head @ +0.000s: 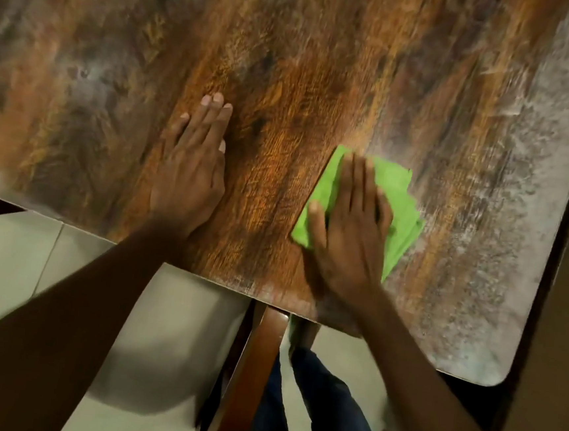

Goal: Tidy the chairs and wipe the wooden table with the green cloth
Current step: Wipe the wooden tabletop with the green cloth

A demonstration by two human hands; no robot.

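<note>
I'm on the wiping step: my right hand [347, 227] lies flat on the green cloth [397, 204], fingers straight and close together, thumb out to the side, pressing the bunched cloth onto the wooden table [289, 61] near the edge closest to me. My left hand [194, 166] rests palm-down on bare wood just beside it, fingers straight and pressed together, holding nothing, and I'd say it is bracing me. The cloth sits where the warm brown grain meets a pale, dusty-looking haze that runs along the right side of the top and around the rounded corner [483, 370], so I judge plenty of wiping remains. The next stroke calls for steady downward pressure and a sweep out to the right into that grey patch, keeping the cloth under my palm so it doesn't slide free. Below the table edge a dark wooden chair part [256, 367] pokes out by my leg; whether it is fully tucked in I cannot tell. No containers show anywhere here.
</note>
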